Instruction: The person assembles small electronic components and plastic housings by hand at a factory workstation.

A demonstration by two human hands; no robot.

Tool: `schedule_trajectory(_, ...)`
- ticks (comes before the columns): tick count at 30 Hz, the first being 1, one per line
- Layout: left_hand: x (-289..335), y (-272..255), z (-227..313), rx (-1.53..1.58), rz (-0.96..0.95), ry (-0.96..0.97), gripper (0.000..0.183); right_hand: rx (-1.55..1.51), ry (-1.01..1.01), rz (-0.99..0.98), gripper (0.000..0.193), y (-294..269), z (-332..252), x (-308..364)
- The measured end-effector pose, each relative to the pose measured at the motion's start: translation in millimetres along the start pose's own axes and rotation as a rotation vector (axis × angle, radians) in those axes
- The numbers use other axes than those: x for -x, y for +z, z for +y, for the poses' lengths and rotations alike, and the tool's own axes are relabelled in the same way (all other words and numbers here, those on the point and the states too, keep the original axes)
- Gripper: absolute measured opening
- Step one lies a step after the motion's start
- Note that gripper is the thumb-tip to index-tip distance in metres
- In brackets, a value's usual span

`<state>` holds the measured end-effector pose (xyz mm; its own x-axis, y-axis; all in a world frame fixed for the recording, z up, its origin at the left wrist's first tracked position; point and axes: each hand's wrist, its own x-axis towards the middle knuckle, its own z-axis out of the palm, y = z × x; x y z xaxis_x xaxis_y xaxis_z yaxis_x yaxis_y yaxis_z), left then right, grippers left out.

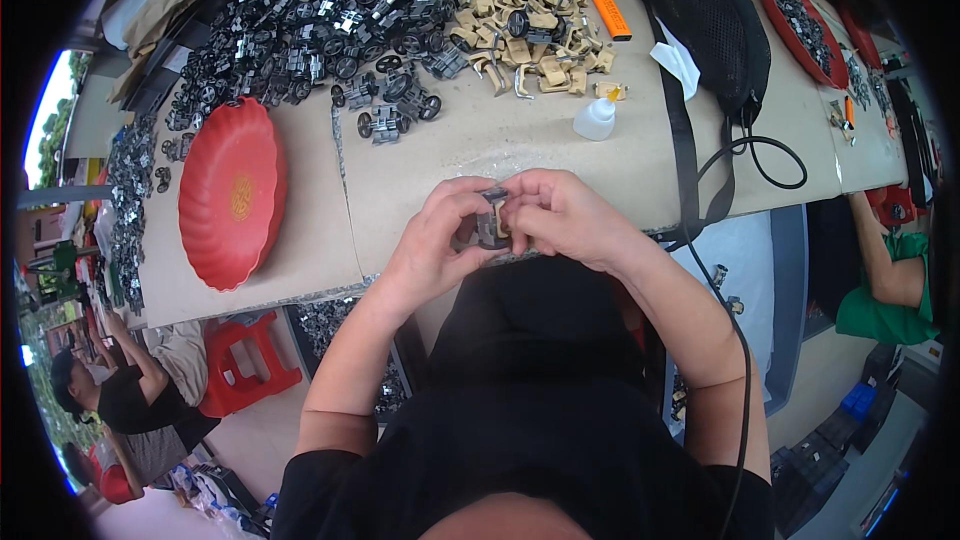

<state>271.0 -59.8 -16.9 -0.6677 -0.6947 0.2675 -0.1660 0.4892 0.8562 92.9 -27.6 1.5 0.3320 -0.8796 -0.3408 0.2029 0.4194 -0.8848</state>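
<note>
Close to the table's near edge, my left hand (438, 240) grips a small dark toy vehicle chassis (487, 227) from its left side. My right hand (563, 218) closes on it from the right, fingertips pressed around a small beige plastic part (500, 212) at the chassis. Fingers cover much of both pieces. Beyond the hands lies a heap of black wheeled chassis (330, 20), and beside it a pile of beige plastic parts (530, 0). A small white glue bottle (595, 120) with a yellow tip stands to the right of the pile.
A red scalloped tray (232, 200) sits at left. An orange box (610, 15), a black mesh bag (705, 25) with a strap, and a black cable (770, 140) lie at right. Farther right is a red tray of dark parts (800, 30). Other people work at both sides.
</note>
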Motion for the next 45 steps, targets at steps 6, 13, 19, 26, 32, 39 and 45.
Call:
schedule_trajectory(6,0,0,2,0.000,-0.058,-0.054,0.039,0.048,0.079,0.012,0.019,-1,-2,-3)
schedule_trajectory(13,-3,5,2,-0.089,-0.028,0.022,0.037,0.031,0.122,0.011,0.014,-6,-1,-6)
schedule_trajectory(19,-1,2,3,-0.059,-0.068,-0.003,0.042,0.069,0.141,-0.008,0.014,-6,-2,-9)
schedule_trajectory(26,0,6,-3,-0.180,-0.042,0.076,0.040,0.041,0.097,-0.024,0.011,-8,4,-9)
schedule_trajectory(32,-2,7,5,-0.185,-0.013,0.064,0.042,-0.014,0.086,-0.039,0.010,-7,3,-8)
schedule_trajectory(39,0,7,2,-0.259,-0.023,0.097,0.037,0.014,0.077,-0.055,0.012,-8,3,-7)
schedule_trajectory(45,0,10,1,-0.208,0.025,0.073,0.039,0.046,0.060,-0.049,0.013,-8,1,-7)
